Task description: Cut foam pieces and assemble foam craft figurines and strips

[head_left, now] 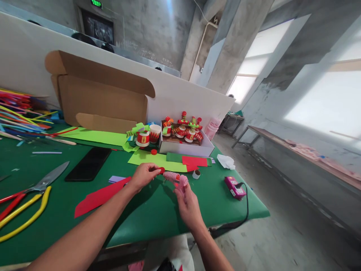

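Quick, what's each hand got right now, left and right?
Left hand: closed, pinching a small red piece at the fingertips.
Right hand: closed, gripping a pink glue gun.

Bright windows glare at right — shadows soft, edges stretched.

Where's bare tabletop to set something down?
Bare green tabletop lies between the right hand and the magenta box, and between the yellow-handled scissors and the red paper strip. Crowded: the back, with the white box of figurines and lime paper.
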A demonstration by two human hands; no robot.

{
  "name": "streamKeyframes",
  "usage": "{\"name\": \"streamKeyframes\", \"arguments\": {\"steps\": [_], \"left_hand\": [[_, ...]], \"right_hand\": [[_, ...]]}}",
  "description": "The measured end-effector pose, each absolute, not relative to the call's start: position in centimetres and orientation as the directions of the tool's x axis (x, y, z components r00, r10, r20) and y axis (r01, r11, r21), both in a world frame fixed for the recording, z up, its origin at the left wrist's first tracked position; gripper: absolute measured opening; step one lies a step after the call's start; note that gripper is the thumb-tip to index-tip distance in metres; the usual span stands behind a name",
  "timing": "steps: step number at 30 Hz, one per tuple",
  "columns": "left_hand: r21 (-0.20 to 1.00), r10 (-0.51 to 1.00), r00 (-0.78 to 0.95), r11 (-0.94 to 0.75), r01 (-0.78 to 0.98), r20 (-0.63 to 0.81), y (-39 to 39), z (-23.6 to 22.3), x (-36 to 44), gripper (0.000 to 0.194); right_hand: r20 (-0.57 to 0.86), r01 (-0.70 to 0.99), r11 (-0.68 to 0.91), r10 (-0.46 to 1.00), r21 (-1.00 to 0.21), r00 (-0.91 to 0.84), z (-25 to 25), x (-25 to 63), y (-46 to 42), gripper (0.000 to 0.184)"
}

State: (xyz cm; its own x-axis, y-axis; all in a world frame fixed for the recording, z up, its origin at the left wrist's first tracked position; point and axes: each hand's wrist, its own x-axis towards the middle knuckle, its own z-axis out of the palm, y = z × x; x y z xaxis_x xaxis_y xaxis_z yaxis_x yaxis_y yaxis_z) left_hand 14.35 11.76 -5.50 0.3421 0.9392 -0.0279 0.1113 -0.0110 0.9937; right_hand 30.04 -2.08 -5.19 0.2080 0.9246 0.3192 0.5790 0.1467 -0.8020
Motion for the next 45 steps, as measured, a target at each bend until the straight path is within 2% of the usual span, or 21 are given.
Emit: {"name": "streamKeyframes", "arguments": {"steps": [3,6,9,12,16,19,21,23,25,27,28,30,32,34,36,37,38,39,41,43,45], "left_hand": [[0.996,0.937,0.339,0.089,-0.006,-0.081,11.9,-5.3,14.2,0.022],[0.935,0.908,0.359,0.298,-0.195,-0.215,12.0,-4.9,14.0,0.015],[0.809,0.842,0.417,0.49,-0.324,-0.343,12.1,-4.4,13.7,0.011],[0.708,0.788,0.479,0.587,-0.391,-0.388,12.0,-3.9,13.5,0.013],[0.65,0.768,0.488,0.625,-0.432,-0.414,12.2,-3.6,13.1,0.014],[0.663,0.798,0.44,0.594,-0.456,-0.412,12.3,-3.2,12.9,0.012],[0.699,0.832,0.39,0.547,-0.461,-0.394,12.3,-2.8,12.7,0.013],[0.744,0.874,0.326,0.481,-0.464,-0.361,12.2,-2.2,12.4,0.013],[0.785,0.914,0.255,0.403,-0.47,-0.316,12.1,-1.5,11.7,0.011],[0.82,0.947,0.191,0.319,-0.475,-0.258,12.4,-0.6,10.5,0.01],[0.838,0.961,0.161,0.275,-0.472,-0.225,12.8,-0.1,9.7,0.011],[0.877,0.985,0.088,0.17,-0.45,-0.146,14.0,1.4,7.8,0.013],[0.911,0.999,-0.004,0.04,-0.411,-0.046,15.4,3.3,5.7,0.015],[0.917,0.99,-0.125,-0.107,-0.384,0.064,16.8,5.3,4.0,0.016],[0.905,0.957,-0.235,-0.246,-0.347,0.17,17.5,6.7,3.0,0.016],[0.897,0.937,-0.276,-0.299,-0.326,0.213,17.7,7.1,2.8,0.016],[0.891,0.921,-0.305,-0.336,-0.304,0.243,17.7,7.2,2.7,0.016],[0.89,0.911,-0.319,-0.356,-0.285,0.262,17.6,7.0,2.8,0.016],[0.902,0.91,-0.315,-0.352,-0.251,0.268,17.4,6.1,3.0,0.018],[0.921,0.918,-0.307,-0.324,-0.217,0.251,17.4,4.9,3.2,0.022],[0.932,0.915,-0.32,-0.315,-0.181,0.247,17.7,4.1,3.3,0.025]], "right_hand": [[0.207,0.415,0.081,0.941,-0.906,0.267,-5.3,30.6,-2.0,0.032],[0.015,0.081,-0.008,0.96,-0.997,0.28,-5.0,31.6,-2.2,0.043],[-0.122,-0.25,-0.049,0.951,-0.967,0.284,-4.3,33.4,-2.7,0.046],[-0.167,-0.382,-0.029,0.927,-0.924,0.335,-3.4,36.1,-3.8,0.046],[-0.205,-0.242,-0.099,0.862,-0.965,0.464,-2.9,40.6,-5.1,0.04],[-0.223,-0.012,-0.263,0.794,-0.965,0.565,-3.3,43.4,-5.1,0.03],[-0.202,0.207,-0.409,0.755,-0.889,0.623,-3.5,44.5,-4.7,0.025],[-0.098,0.491,-0.508,0.759,-0.708,0.643,-3.4,44.9,-4.1,0.026],[0.007,0.722,-0.543,0.797,-0.429,0.604,-2.8,44.7,-3.7,0.029],[0.012,0.8,-0.577,0.81,-0.166,0.587,-1.7,44.4,-3.8,0.035],[-0.006,0.794,-0.603,0.797,-0.076,0.604,-1.1,44.2,-3.9,0.039],[-0.01,0.768,-0.641,0.768,0.001,0.641,0.5,43.6,-4.0,0.047],[0.054,0.787,-0.616,0.785,-0.038,0.617,2.2,42.7,-3.3,0.05],[0.156,0.857,-0.49,0.845,-0.158,0.512,3.7,41.0,-1.2,0.042],[0.287,0.915,-0.205,0.906,-0.349,0.312,4.8,38.3,2.7,0.034],[0.345,0.89,-0.037,0.914,-0.455,0.214,5.1,36.7,5.3,0.032],[0.354,0.815,0.12,0.929,-0.567,0.109,5.2,34.9,8.0,0.029],[0.33,0.692,0.206,0.943,-0.692,0.049,5.2,33.2,10.8,0.023],[0.276,0.431,0.244,0.961,-0.868,0.01,4.8,29.9,16.2,0.012],[0.269,0.343,0.252,0.963,-0.905,0.001,4.2,27.3,20.2,0.004],[0.371,0.419,0.339,0.929,-0.842,-0.006,3.5,25.5,22.4,0.014]]}}
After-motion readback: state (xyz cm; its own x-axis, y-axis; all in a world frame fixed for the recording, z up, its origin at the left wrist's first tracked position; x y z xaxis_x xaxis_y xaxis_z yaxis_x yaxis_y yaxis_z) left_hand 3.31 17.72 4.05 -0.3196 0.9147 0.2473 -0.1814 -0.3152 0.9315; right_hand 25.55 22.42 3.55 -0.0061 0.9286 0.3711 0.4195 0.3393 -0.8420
